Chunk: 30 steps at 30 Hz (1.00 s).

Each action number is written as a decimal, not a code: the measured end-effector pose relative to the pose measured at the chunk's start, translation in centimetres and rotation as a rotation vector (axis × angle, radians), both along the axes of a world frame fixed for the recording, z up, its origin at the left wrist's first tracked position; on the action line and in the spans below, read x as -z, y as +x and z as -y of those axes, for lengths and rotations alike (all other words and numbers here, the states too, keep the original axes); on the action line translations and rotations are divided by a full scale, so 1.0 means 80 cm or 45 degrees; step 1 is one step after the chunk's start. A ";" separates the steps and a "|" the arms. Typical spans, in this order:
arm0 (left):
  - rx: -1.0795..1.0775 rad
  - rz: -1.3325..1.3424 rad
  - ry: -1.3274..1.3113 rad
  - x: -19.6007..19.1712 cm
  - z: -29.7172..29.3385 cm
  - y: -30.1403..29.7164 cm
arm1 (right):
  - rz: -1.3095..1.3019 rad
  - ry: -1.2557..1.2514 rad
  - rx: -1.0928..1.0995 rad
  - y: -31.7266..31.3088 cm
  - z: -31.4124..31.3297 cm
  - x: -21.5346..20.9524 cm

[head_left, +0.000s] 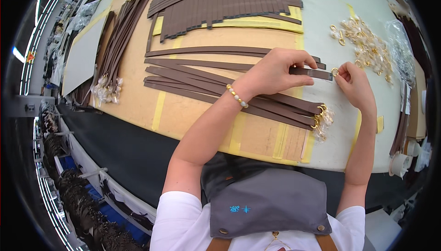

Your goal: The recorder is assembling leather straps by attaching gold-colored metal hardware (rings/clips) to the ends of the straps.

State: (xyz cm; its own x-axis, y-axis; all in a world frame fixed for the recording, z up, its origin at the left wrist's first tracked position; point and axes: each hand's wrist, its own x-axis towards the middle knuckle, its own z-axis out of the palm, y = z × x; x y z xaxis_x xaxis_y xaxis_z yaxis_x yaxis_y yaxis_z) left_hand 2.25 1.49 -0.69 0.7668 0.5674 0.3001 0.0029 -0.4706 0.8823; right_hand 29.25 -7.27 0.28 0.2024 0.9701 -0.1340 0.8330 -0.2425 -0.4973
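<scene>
The left hand (268,73) has thumb and forefinger parted on either side of a brown strap (317,73); whether its hidden fingers grip the strap cannot be told. The right hand (353,84) pinches a gold ring (334,72) between thumb and forefinger at the strap's end, which lies between the hands. Nearer the body, finished straps (289,116) bearing wrapped gold fittings (323,121) rest on a tan board (133,103). Loose gold fittings (365,46) are heaped at right; a strap pile (225,7) lies beyond.
</scene>
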 end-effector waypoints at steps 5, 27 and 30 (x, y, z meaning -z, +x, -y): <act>-0.173 0.080 0.057 0.003 0.003 0.003 | -0.214 0.016 -0.030 -0.015 0.000 -0.008; 0.075 0.166 -0.456 -0.017 0.020 -0.004 | -2.062 -0.034 -0.447 -0.058 0.012 0.015; 0.017 0.195 -0.411 -0.020 0.027 0.002 | -2.012 0.084 -0.472 -0.056 0.011 0.018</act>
State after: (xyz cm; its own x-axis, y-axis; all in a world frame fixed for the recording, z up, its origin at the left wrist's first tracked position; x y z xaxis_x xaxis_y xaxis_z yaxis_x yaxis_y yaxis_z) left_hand 2.39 -0.63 0.94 0.7346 0.6421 0.2194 -0.1455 -0.1668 0.9752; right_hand 24.78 -8.15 -1.13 -0.3225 0.9439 0.0714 -0.4860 -0.1004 -0.8682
